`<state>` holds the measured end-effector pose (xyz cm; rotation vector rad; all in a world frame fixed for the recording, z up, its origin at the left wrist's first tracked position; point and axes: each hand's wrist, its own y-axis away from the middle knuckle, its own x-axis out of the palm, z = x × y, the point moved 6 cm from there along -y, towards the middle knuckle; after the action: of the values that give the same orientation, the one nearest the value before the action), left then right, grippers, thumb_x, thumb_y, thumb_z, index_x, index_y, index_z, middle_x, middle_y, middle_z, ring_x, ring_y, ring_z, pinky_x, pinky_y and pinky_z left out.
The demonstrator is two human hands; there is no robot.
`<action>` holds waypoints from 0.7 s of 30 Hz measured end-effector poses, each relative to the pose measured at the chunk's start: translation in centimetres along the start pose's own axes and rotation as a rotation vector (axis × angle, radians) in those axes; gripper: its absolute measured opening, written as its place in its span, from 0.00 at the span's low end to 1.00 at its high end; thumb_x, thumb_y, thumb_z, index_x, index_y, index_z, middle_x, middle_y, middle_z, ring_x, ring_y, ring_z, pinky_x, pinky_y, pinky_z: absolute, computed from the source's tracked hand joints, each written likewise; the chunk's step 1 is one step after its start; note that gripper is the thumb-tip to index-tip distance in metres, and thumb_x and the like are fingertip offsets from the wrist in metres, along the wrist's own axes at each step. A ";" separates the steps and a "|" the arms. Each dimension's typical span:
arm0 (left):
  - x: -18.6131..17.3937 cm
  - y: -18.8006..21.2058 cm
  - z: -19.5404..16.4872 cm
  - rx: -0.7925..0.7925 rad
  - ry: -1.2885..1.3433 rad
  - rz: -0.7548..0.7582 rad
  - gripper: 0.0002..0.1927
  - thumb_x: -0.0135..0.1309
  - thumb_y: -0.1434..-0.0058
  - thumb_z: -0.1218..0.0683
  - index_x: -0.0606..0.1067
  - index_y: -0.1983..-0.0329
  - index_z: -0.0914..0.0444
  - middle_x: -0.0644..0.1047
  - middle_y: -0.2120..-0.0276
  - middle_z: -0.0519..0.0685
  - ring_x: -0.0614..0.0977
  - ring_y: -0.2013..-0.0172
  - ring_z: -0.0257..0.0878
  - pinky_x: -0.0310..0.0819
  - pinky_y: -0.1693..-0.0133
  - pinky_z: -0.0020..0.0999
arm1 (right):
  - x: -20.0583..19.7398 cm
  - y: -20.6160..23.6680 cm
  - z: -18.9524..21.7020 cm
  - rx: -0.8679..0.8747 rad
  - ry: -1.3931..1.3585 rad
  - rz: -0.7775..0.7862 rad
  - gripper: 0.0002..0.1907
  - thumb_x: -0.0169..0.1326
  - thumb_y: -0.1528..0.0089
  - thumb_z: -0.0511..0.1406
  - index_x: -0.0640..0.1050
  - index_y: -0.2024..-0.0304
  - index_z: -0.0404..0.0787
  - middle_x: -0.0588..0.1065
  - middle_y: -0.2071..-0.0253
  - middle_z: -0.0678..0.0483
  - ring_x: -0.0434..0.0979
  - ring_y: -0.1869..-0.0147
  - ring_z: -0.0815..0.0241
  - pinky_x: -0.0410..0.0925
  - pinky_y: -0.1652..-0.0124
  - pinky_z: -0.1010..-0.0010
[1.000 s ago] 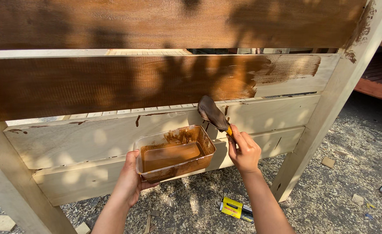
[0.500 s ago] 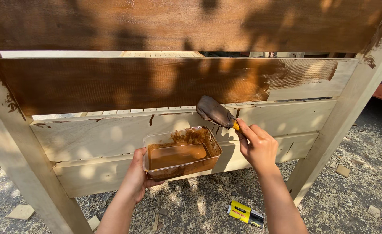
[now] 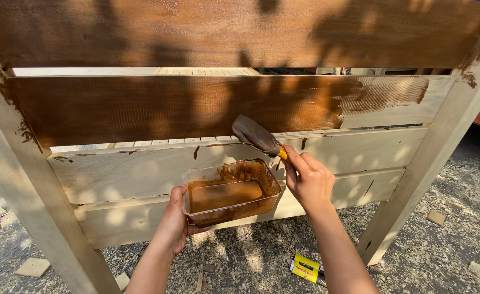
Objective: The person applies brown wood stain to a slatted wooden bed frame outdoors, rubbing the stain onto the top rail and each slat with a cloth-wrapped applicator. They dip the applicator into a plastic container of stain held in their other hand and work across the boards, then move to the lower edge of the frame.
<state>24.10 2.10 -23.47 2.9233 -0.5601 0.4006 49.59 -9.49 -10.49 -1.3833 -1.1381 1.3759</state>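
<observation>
My left hand [image 3: 173,224] holds a clear plastic tub [image 3: 230,191] by its near left corner; brown stain fills its bottom. My right hand [image 3: 308,179] grips a paintbrush [image 3: 256,136] by its yellow handle, the wet bristles raised just above the tub's far rim. Behind them stands a pale wooden frame of horizontal boards. The top board [image 3: 234,32] is stained dark brown. The second board [image 3: 185,106] is brown except for its bare right end [image 3: 397,106]. The lower boards [image 3: 142,174] are bare with a few drips.
Pale upright posts stand at the left [image 3: 28,207] and right [image 3: 441,147]. The ground is gravel with sawdust and wood offcuts [image 3: 33,267]. A yellow and black tool [image 3: 308,269] lies on the ground below my right arm.
The view has shifted right along the frame. The brush has risen a little above the tub, and both hands with the tub stay close together.
</observation>
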 end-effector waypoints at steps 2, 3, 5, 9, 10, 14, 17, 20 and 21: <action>-0.1 0.0 0.1 -0.019 -0.036 -0.018 0.35 0.22 0.33 0.33 0.60 0.34 0.59 0.78 0.46 0.61 0.86 0.55 0.49 0.88 0.63 0.40 | -0.6 -0.1 -0.6 0.069 -0.007 -0.064 0.20 0.65 0.41 0.35 0.83 0.46 0.53 0.73 0.72 0.58 0.74 0.72 0.56 0.67 0.71 0.65; -0.1 -0.1 0.1 -0.023 -0.055 -0.026 0.35 0.23 0.33 0.32 0.59 0.34 0.58 0.77 0.46 0.60 0.86 0.55 0.49 0.89 0.62 0.40 | -0.8 -0.4 -0.8 0.102 -0.011 -0.102 0.18 0.65 0.39 0.35 0.82 0.46 0.53 0.74 0.71 0.58 0.74 0.72 0.57 0.67 0.71 0.65; 0.0 -0.3 0.3 -0.034 -0.028 -0.022 0.36 0.23 0.33 0.33 0.61 0.34 0.61 0.78 0.47 0.62 0.87 0.55 0.50 0.88 0.63 0.39 | -0.6 -1.1 -0.8 0.074 -0.038 -0.095 0.19 0.65 0.40 0.35 0.82 0.46 0.51 0.74 0.71 0.57 0.74 0.72 0.56 0.67 0.72 0.65; 0.0 -0.6 0.8 -0.047 -0.014 -0.014 0.37 0.26 0.32 0.32 0.63 0.35 0.62 0.79 0.47 0.61 0.86 0.56 0.49 0.86 0.67 0.39 | -0.3 -1.8 -0.4 -0.045 0.032 -0.052 0.22 0.64 0.44 0.34 0.84 0.47 0.51 0.74 0.72 0.56 0.75 0.73 0.54 0.68 0.72 0.64; 0.0 -0.6 0.9 -0.051 -0.020 -0.009 0.38 0.26 0.33 0.32 0.63 0.35 0.62 0.79 0.47 0.62 0.86 0.56 0.49 0.87 0.67 0.38 | -0.4 -1.6 -0.7 0.001 0.042 -0.066 0.20 0.64 0.42 0.35 0.84 0.46 0.51 0.74 0.72 0.56 0.75 0.72 0.55 0.67 0.72 0.64; 0.2 -0.9 1.2 -0.050 -0.039 0.008 0.39 0.24 0.35 0.32 0.63 0.34 0.62 0.79 0.48 0.63 0.87 0.56 0.48 0.87 0.67 0.36 | -1.1 -0.6 -1.2 0.055 0.074 -0.098 0.19 0.65 0.40 0.36 0.84 0.46 0.50 0.73 0.72 0.57 0.74 0.73 0.54 0.67 0.72 0.64; 0.4 -1.0 1.5 -0.073 -0.048 -0.003 0.38 0.26 0.34 0.31 0.62 0.34 0.60 0.79 0.48 0.61 0.86 0.55 0.48 0.86 0.67 0.37 | -1.0 -0.3 -1.1 -0.035 0.105 -0.059 0.19 0.64 0.44 0.34 0.85 0.49 0.52 0.73 0.74 0.57 0.75 0.73 0.55 0.68 0.73 0.64; 0.2 -0.9 1.6 -0.083 -0.030 -0.025 0.37 0.26 0.34 0.31 0.62 0.34 0.60 0.79 0.48 0.62 0.86 0.56 0.48 0.86 0.67 0.37 | -0.8 -0.6 -1.6 -0.004 0.112 -0.066 0.16 0.64 0.40 0.34 0.84 0.49 0.52 0.74 0.72 0.57 0.76 0.72 0.55 0.68 0.72 0.65; 0.2 -0.9 1.4 -0.072 -0.020 -0.027 0.37 0.26 0.34 0.32 0.63 0.34 0.60 0.79 0.48 0.63 0.86 0.57 0.48 0.87 0.67 0.37 | -0.9 -0.7 -1.8 0.026 0.112 -0.089 0.15 0.64 0.38 0.34 0.84 0.48 0.51 0.75 0.71 0.57 0.76 0.71 0.56 0.68 0.72 0.65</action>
<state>24.96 2.64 -24.85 2.8656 -0.5256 0.3410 51.35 -10.14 -9.57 -1.3580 -1.0915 1.2306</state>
